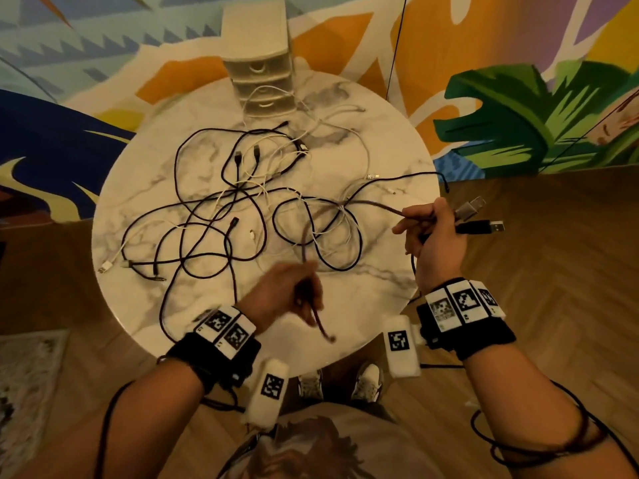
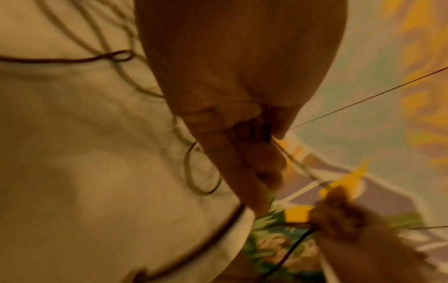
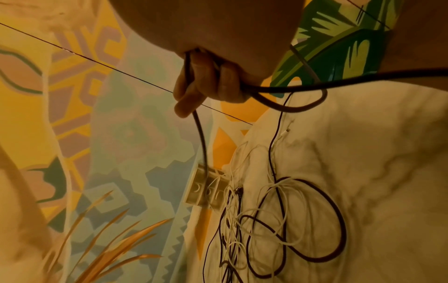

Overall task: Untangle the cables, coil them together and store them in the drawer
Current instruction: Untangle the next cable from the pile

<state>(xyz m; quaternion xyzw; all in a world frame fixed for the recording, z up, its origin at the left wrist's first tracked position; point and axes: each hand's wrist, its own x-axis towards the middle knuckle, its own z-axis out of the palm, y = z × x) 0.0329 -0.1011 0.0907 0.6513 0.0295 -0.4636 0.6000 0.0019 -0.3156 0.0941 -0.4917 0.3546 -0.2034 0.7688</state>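
A tangle of black and white cables [image 1: 242, 205] sprawls over the round marble table [image 1: 380, 292]. My right hand [image 1: 428, 233] grips two cable ends at the table's right edge, their USB plugs [image 1: 479, 216] sticking out to the right. A dark braided cable [image 1: 366, 202] runs from that hand in a slack arc to my left hand [image 1: 297, 295], which pinches it near its other end; the short tail [image 1: 323, 328] hangs below. In the right wrist view the fingers [image 3: 194, 84] curl round dark cables [image 3: 278, 90]. The left wrist view is blurred; its fingers [image 2: 242, 153] close on a thin cable.
A small white drawer unit [image 1: 261, 77] with three shut drawers stands at the table's far edge, a white cable draped over its front. Wooden floor surrounds the table, a painted wall rises behind it. My shoes [image 1: 342, 382] show under the near rim.
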